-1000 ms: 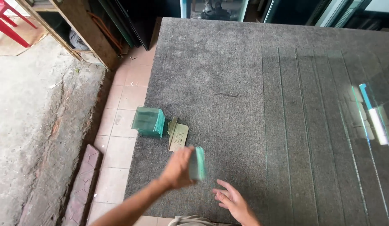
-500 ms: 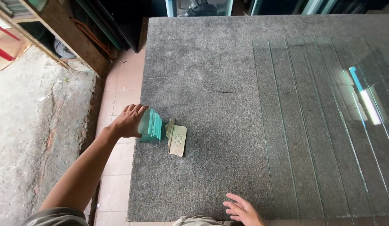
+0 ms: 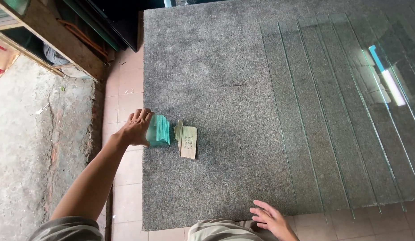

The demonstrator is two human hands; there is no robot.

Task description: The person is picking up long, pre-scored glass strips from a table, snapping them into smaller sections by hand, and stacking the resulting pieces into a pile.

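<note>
We see the left hand (image 3: 137,128) stretched out over the left edge of the grey carpet-covered table (image 3: 216,80), its fingers spread and lying against the left face of a small stack of green-tinted glass pieces standing on edge (image 3: 159,131); the palm presses on the stack, and the fingers curl over its top rim, so the hand holds the stack rather than hanging loose. The stack stands on the carpet right at the table's left edge, about midway between near and far. Just to the right of the stack, touching or almost touching it, we see a worn beige piece of cardboard (image 3: 187,140) lying flat on the carpet. The right hand (image 3: 270,219) rests at the near edge of the table, fingers relaxed and slightly spread, holding nothing, with its fingertips on the carpet border. Farther right, we see several long clear glass strips (image 3: 332,134) lying side by side on the carpet, running from near to far and overhanging the near edge a little. On the far right, a bright white and blue bar-shaped reflection (image 3: 386,80) shows in the glass. Left of the table we see pale floor tiles (image 3: 122,98), then a rough concrete floor (image 3: 33,147), and at the far left a wooden frame (image 3: 51,40) leaning beside the tiles.
</note>
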